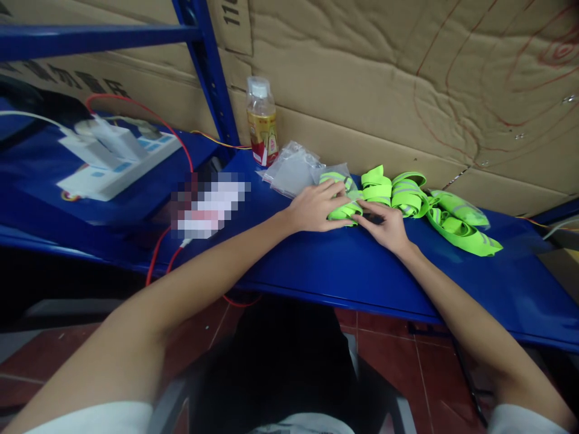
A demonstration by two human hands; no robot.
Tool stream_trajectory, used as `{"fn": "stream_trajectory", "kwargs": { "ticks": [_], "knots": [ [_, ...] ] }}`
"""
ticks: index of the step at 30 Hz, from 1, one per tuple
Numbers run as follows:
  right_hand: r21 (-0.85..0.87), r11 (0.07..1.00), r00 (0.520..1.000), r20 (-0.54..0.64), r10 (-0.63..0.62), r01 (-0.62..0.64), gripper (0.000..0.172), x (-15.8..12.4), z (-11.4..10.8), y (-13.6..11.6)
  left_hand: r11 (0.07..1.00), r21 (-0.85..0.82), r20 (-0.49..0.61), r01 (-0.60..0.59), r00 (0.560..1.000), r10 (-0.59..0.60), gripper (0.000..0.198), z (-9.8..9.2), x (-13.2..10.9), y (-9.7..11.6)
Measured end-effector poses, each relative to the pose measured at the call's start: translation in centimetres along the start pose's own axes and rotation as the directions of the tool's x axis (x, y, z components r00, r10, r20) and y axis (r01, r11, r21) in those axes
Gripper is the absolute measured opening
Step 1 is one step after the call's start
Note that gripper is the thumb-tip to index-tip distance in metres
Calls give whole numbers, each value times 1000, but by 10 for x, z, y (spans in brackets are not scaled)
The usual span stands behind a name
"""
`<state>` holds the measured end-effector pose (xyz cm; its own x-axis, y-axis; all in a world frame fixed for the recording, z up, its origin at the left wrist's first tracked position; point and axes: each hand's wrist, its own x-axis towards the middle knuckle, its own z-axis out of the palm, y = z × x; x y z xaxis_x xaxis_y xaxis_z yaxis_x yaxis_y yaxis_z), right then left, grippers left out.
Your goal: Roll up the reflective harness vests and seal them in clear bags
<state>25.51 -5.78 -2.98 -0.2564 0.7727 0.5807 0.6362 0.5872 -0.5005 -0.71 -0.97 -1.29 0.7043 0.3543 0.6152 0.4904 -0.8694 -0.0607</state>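
My left hand [316, 208] lies on a folded neon-green reflective band [346, 211] on the blue shelf [316, 265], fingers curled over its top. My right hand [382, 226] pinches the same band at its right end, with something dark under the fingertips. To the right lie several more rolled neon-green bands [407, 193] and one long loose band [465, 232].
Clear plastic bags [294, 169] lie just behind my left hand. A drink bottle [262, 123] stands at the cardboard back wall [407, 72]. A white power strip with plugs [117, 157] and red cable sits at the left, beyond a blue upright post [212, 78].
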Motion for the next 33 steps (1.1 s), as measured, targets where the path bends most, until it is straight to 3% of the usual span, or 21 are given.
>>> {"fn": "stream_trajectory", "kwargs": {
  "ticks": [3, 7, 14, 25, 30, 33],
  "knots": [
    [27, 999, 998, -36, 46, -46, 45, -1, 2, 2, 994, 37, 83, -107, 991, 104, 62, -4, 0, 1],
    [66, 990, 988, -81, 132, -126, 47, -2, 4, 2, 975, 137, 141, -176, 978, 157, 41, -3, 0, 2],
    [216, 960, 981, -33, 189, -177, 50, 1, 5, -6, 980, 191, 129, -59, 991, 34, 36, 5, 0, 6],
    [22, 999, 993, -107, 49, -46, 32, 4, 5, -23, 969, 236, 95, 69, 991, -93, 32, 7, 5, 7],
    [-14, 998, 994, -99, 53, -55, 36, 1, 9, -21, 968, 239, 92, 78, 990, -103, 28, 6, 6, 10],
    [-27, 998, 992, -117, 52, -56, 31, 1, 7, -15, 976, 216, 111, 1, 993, -26, 27, 0, 7, 9]
  ]
}}
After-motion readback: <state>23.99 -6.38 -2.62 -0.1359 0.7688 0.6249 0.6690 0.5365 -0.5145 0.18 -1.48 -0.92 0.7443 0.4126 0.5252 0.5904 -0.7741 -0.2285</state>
